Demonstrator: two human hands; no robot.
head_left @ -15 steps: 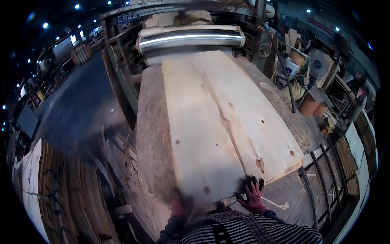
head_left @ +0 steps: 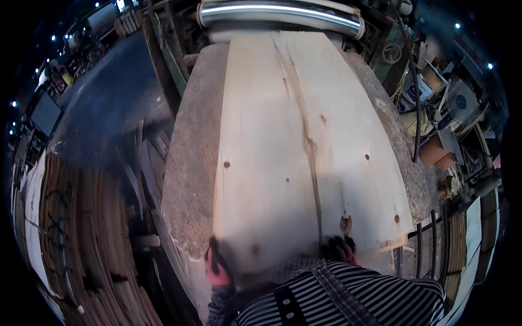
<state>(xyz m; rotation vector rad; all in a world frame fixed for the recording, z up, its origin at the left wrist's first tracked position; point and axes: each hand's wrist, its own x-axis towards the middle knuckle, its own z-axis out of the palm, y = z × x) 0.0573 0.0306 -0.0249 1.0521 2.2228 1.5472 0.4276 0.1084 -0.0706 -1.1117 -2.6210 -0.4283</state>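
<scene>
The sheet [head_left: 266, 130] is smooth, matt wood. Under it, the table [head_left: 190, 136] looks rough; beyond it, the roller [head_left: 283, 15] is glossy metal; left of it, the stack [head_left: 89, 217] is rough-edged wood; at its near edge, the shirt [head_left: 375, 293] is cloth.

Right grip [head_left: 342, 251] partly hidden behind striped clothing [head_left: 375, 290]

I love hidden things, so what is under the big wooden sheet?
A rough, brownish table shows past both long sides of the wooden sheet. Whatever lies under the sheet's middle is covered, so I can't tell.
</scene>
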